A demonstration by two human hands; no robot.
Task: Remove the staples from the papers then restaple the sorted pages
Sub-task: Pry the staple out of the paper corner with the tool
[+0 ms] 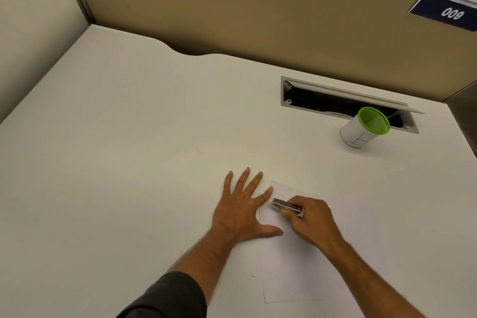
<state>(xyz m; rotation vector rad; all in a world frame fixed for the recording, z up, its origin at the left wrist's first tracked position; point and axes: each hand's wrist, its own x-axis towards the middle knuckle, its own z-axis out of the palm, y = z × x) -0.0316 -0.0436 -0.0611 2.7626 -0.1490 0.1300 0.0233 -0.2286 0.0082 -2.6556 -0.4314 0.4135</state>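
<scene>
A few white papers lie loosely stacked on the white desk, near its front right. My left hand rests flat with fingers spread, its index fingertip and thumb pressing the papers' left edge. My right hand grips a small silver stapler, whose front end points at the papers' top left corner. No staple is visible at this size.
A green-rimmed pen cup wrapped in white paper stands at the back right, in front of an open cable slot in the desk. Tan partition walls close off the back and left. A blue sign "009" hangs top right.
</scene>
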